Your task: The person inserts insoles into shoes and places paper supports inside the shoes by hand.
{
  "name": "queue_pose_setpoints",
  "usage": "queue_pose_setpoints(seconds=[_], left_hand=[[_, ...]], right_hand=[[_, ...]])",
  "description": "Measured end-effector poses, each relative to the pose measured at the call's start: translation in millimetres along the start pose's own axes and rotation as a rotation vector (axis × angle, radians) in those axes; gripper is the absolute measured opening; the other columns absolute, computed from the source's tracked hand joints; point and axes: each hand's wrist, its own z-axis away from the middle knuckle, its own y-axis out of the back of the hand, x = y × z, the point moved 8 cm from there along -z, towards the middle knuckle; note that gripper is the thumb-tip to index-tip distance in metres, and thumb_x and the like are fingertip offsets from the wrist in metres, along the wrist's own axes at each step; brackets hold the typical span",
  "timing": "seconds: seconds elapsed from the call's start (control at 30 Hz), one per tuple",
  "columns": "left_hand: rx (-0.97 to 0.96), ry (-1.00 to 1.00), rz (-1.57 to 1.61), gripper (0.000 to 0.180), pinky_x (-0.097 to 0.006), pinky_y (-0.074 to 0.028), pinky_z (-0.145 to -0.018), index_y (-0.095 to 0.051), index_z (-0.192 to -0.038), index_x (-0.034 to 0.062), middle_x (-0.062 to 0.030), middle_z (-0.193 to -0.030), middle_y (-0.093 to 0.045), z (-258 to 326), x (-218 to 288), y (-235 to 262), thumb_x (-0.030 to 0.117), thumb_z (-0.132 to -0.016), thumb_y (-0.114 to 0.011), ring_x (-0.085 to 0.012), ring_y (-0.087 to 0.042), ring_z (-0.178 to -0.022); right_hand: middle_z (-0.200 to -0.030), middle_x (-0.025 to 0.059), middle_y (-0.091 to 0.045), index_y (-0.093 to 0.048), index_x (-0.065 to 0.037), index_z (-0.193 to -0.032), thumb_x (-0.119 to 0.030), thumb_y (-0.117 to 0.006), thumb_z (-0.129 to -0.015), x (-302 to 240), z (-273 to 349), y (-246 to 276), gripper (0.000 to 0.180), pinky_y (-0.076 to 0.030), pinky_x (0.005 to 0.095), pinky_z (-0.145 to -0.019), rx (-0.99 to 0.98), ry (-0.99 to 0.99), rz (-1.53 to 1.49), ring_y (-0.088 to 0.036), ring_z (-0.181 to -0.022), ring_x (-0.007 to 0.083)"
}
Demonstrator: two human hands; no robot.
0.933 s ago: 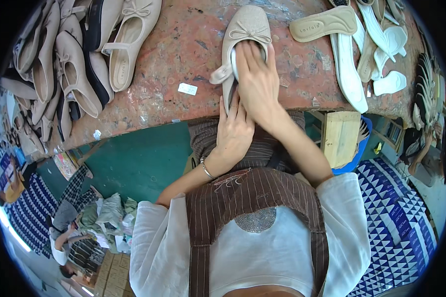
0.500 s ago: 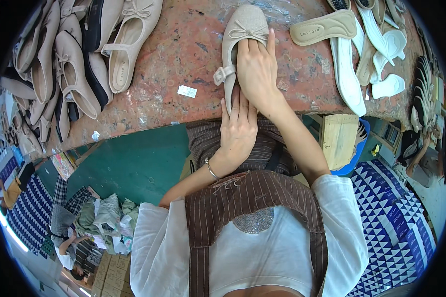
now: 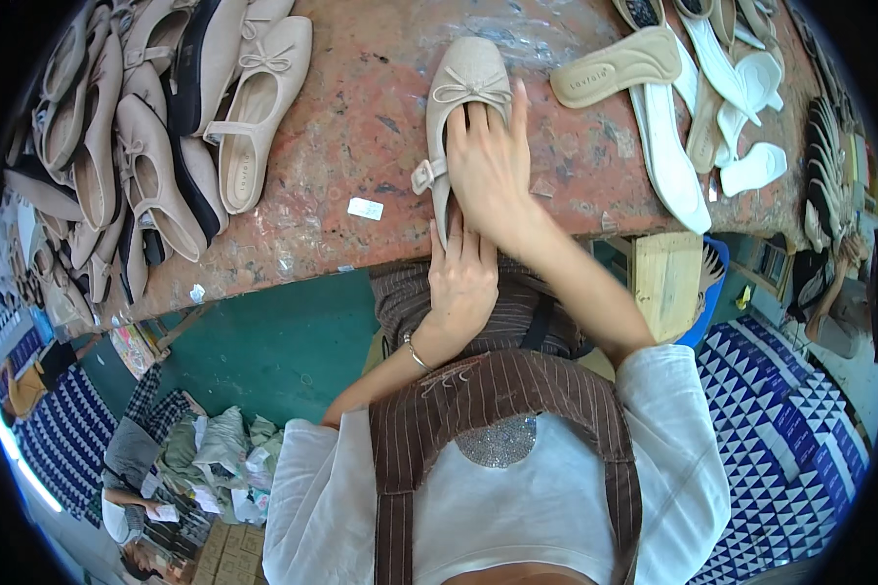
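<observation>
A beige shoe point(image 3: 470, 66) with a bow and a buckled strap lies on the worn reddish table, its toe pointing away from me. My right hand point(image 3: 490, 175) reaches into its opening; the fingers go in under the bow, their tips hidden, while the thumb lies outside along the shoe's right side. Behind it, at the heel end, rests my left hand point(image 3: 463, 278), its fingers stretched out toward the shoe and partly hidden under my right hand.
Many finished beige shoes point(image 3: 263, 117) are heaped on the left of the table point(image 3: 371, 136). At the right lie a beige insole point(image 3: 619, 68), white insole pieces point(image 3: 668, 166) and more shoe parts. A small white label point(image 3: 365, 209) sits left of the shoe. A wooden board point(image 3: 665, 283) stands below the table edge.
The whole scene has shifted a little downward in the picture, as the view tilted. My right hand stays inside the shoe and my left hand stays at its heel.
</observation>
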Motion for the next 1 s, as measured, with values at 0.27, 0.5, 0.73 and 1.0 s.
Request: queue_pose_setpoints(seconds=[0.27,0.5,0.73,1.0], left_hand=[[0.148,0.12,0.117,0.056,-0.059,-0.03,-0.109,-0.055,-0.121,-0.0045,-0.0237,-0.138,-0.047,-29,-1,34,0.018,-0.073,-0.073,-0.0405,-0.041,-0.133],[0.535,-0.038,-0.032,0.017,-0.042,-0.048,-0.091,-0.06,-0.093,-0.0025,-0.0221,-0.112,-0.064,-90,-98,187,0.005,-0.079,-0.067,-0.0364,-0.062,-0.103],[0.485,0.461,-0.737,0.04,-0.049,-0.048,-0.07,-0.063,-0.095,0.0013,-0.0211,-0.085,-0.067,-121,-266,383,0.041,-0.09,-0.063,-0.042,-0.063,-0.082],[0.367,0.445,-1.086,0.041,-0.048,-0.047,-0.08,-0.065,-0.097,0.0092,-0.0093,-0.099,-0.068,-215,-259,316,0.046,-0.08,-0.072,-0.0276,-0.063,-0.102]], right_hand=[[-0.091,0.0173,-0.069,-0.069,0.002,-0.099,-0.001,-0.057,-0.078,15,-2,27,0.024,-0.02,0.0601,-0.116,0.021,0.226,-0.447,-0.067,-0.099,0.0319],[-0.158,0.017,-0.028,-0.046,-0.017,-0.144,-0.003,-0.078,-0.065,180,-1,55,0.086,-0.019,0.0548,-0.12,-0.009,0.015,0.151,-0.015,-0.149,0.0372],[-0.144,0.0133,-0.051,-0.053,-0.005,-0.126,0.0,-0.078,-0.061,213,-32,105,0.07,-0.031,0.0488,-0.116,0.266,0.263,-0.196,-0.045,-0.135,0.0308],[-0.109,0.0122,-0.065,-0.056,0.004,-0.121,-0.014,-0.071,-0.09,335,21,192,0.039,-0.047,0.0301,-0.092,1.092,-0.405,-0.235,-0.062,-0.095,0.0176]])
